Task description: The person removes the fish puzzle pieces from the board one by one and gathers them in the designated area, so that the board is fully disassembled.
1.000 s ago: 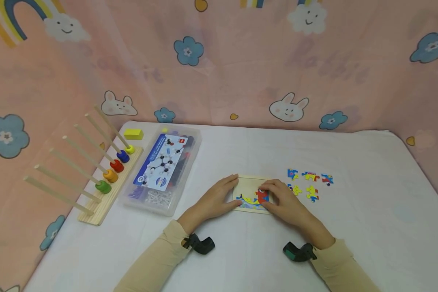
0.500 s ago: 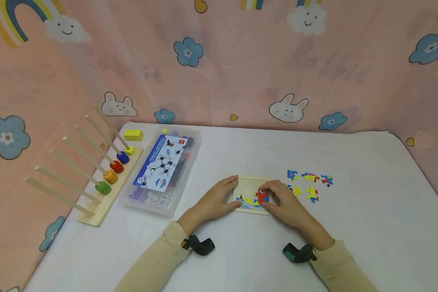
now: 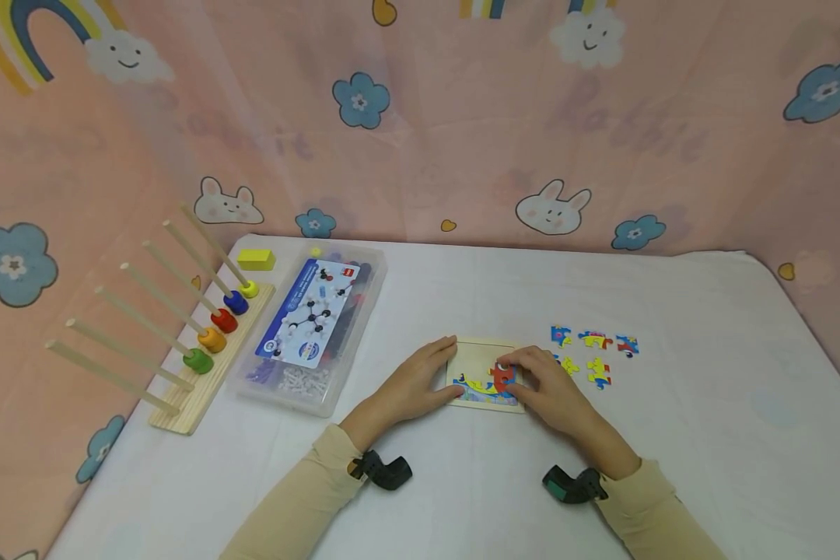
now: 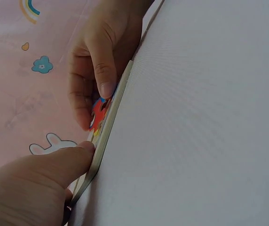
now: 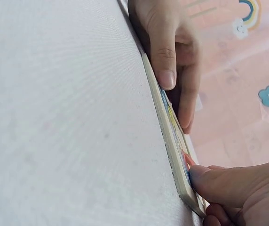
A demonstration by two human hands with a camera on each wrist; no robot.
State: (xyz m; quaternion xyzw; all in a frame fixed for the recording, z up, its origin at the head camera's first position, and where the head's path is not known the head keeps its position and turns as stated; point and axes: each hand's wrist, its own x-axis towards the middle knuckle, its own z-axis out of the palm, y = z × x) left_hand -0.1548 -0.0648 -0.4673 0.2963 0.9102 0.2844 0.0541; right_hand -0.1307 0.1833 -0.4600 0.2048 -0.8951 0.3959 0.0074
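Note:
A shallow wooden puzzle board (image 3: 472,354) lies on the white cloth, its lower part filled with blue and yellow pieces. My left hand (image 3: 409,381) holds its left side, thumb on the near left part and fingers at the far left corner. At the board's right side, my right hand (image 3: 553,389) pinches a red puzzle piece (image 3: 502,376) between thumb and fingers. The left wrist view shows that red piece (image 4: 98,117) under the right thumb and fingertips. In the right wrist view, the right thumb hides most of it against the board (image 5: 165,132).
Several loose puzzle pieces (image 3: 595,339) lie right of the board. A clear plastic box (image 3: 336,389) with a molecule-picture card stands to the left. Beyond it is a wooden peg rack (image 3: 189,404) with coloured rings and a yellow block (image 3: 255,259). A pink patterned curtain (image 3: 434,155) hangs behind.
The right thumb has shifted slightly to the right, showing a little more of the lower pieces. The left hand and board look unmoved.

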